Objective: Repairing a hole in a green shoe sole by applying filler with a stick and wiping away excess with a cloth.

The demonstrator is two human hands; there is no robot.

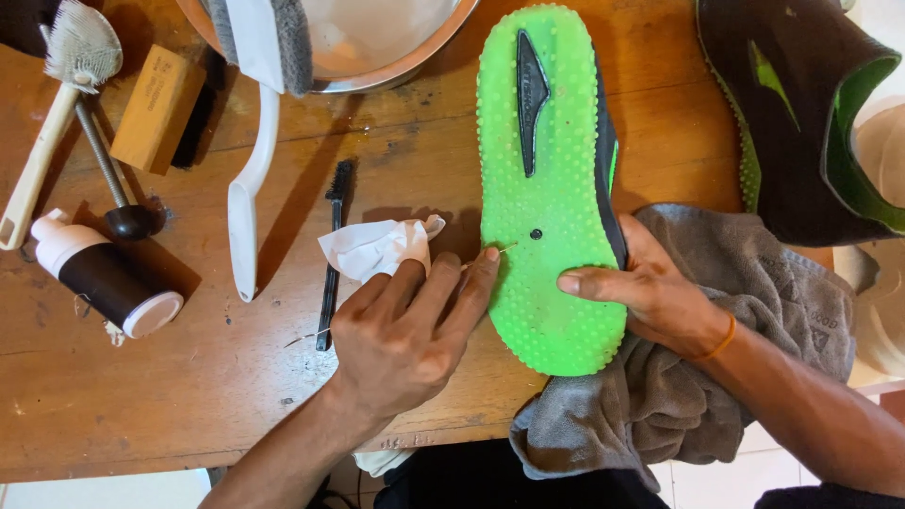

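Left hand [401,335]: grip pinched shut on a thin pick [488,254], tip at the green shoe sole [551,188]. Right hand [650,292]: grip wrapped around the sole's right edge, thumb across the studs. Sole lies upturned on the tabletop [189,396], heel toward the near edge, on a grey towel [716,358]. Left of sole: crumpled tissue [377,247], black brush [332,254], white brush [250,179], bottle [104,278]. Bare wood near the front edge.

The right hand [650,292] holds a green shoe [551,188] sole-up on a grey towel [745,311]. The left hand [410,325] pinches a thin stick [490,254] whose tip touches the sole. Left of it, on the wooden table [189,396], lie a crumpled tissue [372,247], a black brush [332,254] and a bottle [104,275].
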